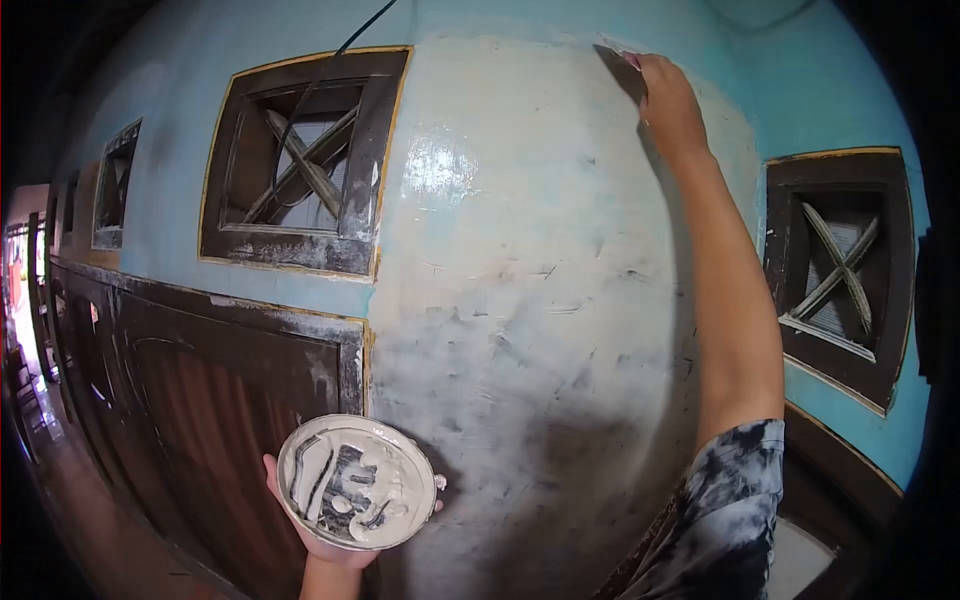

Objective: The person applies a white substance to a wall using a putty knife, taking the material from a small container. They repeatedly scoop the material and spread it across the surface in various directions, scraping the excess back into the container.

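My left hand supports a round, shallow lid-like dish from below, its fingers partly hidden behind it. Cream-coloured putty is smeared over the dish, leaving dark patches of its bottom showing. High on the wall, my right hand grips a putty knife, whose blade edge appears to be against the surface. Mostly the hand hides its handle. Beneath the blade, a broad coat of cream putty covers the wall, glossy at upper left, with dark streaks and grey patches lower down.
Left of the coated wall is a dark wooden window vent with crossed slats, above dark door panels. A similar vent stands on the right. A black cable hangs at the top. Turquoise paint surrounds the coat.
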The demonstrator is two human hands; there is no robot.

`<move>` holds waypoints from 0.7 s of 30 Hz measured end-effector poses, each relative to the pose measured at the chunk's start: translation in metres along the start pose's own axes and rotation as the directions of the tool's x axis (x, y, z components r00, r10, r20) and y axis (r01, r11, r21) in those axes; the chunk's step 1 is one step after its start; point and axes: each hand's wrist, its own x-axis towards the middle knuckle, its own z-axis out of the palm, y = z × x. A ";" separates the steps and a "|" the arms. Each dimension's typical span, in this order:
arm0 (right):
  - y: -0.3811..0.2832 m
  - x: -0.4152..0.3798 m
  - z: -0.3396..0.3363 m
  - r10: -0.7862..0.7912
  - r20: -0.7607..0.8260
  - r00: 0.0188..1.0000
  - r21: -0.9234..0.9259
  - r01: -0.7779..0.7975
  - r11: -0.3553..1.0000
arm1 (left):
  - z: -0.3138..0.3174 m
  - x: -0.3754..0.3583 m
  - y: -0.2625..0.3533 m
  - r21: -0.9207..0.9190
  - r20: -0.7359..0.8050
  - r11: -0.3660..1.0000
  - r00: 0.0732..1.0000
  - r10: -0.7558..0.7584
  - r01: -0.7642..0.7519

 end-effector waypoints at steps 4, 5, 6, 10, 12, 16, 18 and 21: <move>-0.009 -0.008 0.010 -0.065 0.022 0.998 0.011 0.065 0.998 | -0.020 0.013 0.005 0.008 0.406 0.987 0.901 -0.151 0.162; -0.008 -0.009 0.011 -0.012 0.153 0.988 0.024 0.008 1.000 | -0.022 0.014 0.005 0.021 0.497 0.979 0.848 -0.184 0.200; -0.011 -0.009 0.009 -0.012 0.152 0.988 0.024 0.009 1.000 | -0.023 0.015 0.006 0.021 0.498 0.980 0.848 -0.183 0.200; -0.019 -0.019 0.005 0.034 0.199 0.979 0.002 -0.035 0.999 | -0.025 0.020 0.009 -0.017 0.124 0.994 0.987 -0.105 0.108; -0.021 -0.021 0.002 0.032 0.169 0.985 0.040 -0.039 0.998 | -0.023 0.022 0.012 -0.023 0.031 0.997 0.996 -0.079 0.080; -0.017 0.000 0.004 0.125 0.181 0.976 0.008 -0.128 0.992 | -0.024 0.026 0.015 0.066 0.021 0.994 0.996 -0.084 0.082; -0.020 0.002 0.003 0.178 0.257 0.950 0.007 -0.186 0.982 | -0.024 0.028 0.016 0.019 0.027 0.997 0.997 -0.072 0.071; -0.024 -0.005 -0.002 0.076 0.199 0.977 0.062 -0.090 0.994 | -0.019 0.028 0.019 0.020 -0.020 0.997 0.997 -0.076 0.076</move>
